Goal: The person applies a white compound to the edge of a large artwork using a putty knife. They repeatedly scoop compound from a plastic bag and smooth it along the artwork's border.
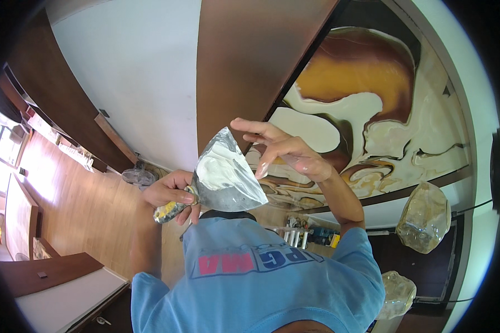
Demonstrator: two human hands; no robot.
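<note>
A wide putty knife (225, 197) with a fan-shaped metal blade is gripped in my left hand (169, 191). Its worn yellow and dark handle (169, 212) shows below the fingers. A thick smear of white putty (216, 171) covers much of the blade face and reaches its outer edge. My right hand (286, 150) hangs beside the blade's right side, fingers apart and bent, with nothing held. Some white residue sits on its fingertips. From this view I cannot tell whether a fingertip touches the blade edge.
A brown panel (244, 61) and a glossy marbled panel (366, 116) rise close by. Two translucent lumpy lamps (425, 216) are at the right. A fan (139, 176) stands on the wooden floor (89, 216) at left. Tools (311, 236) lie below, past my shirt.
</note>
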